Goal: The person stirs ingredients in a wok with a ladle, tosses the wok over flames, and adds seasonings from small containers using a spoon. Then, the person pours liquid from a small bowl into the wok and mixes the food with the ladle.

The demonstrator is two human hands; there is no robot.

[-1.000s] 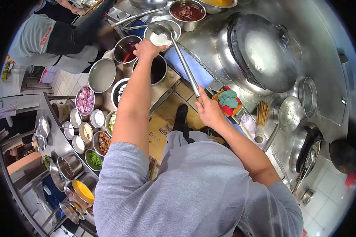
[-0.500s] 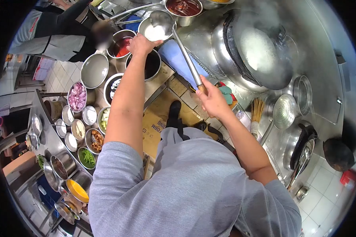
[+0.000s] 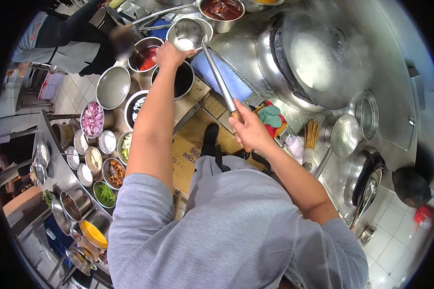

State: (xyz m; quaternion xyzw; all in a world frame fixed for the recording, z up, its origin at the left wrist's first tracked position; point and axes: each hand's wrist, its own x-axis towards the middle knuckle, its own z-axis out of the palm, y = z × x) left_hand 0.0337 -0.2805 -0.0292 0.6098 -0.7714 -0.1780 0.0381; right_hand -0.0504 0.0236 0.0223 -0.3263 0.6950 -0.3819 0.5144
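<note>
My right hand is closed around the wooden grip of a long metal ladle. The ladle's bowl is tilted inside a metal pot with white contents. At that pot's near left rim is my left hand, its thumb along the near side and its fingers toward the left. It appears to grip the rim, though the fingertips are partly hidden. A pot of red sauce stands just left of this hand. Below it, a pot with dark contents is partly covered by my forearm.
A steaming wok sits on the stove to the right. A perforated skimmer and a bamboo brush lie nearer me. Bowls of chopped onion, greens and other ingredients line the left. Another person stands at the upper left.
The ladle's bowl has shifted left and down into the pot, and my right hand has moved left and slightly down with the grip. My left hand stays at the rim.
</note>
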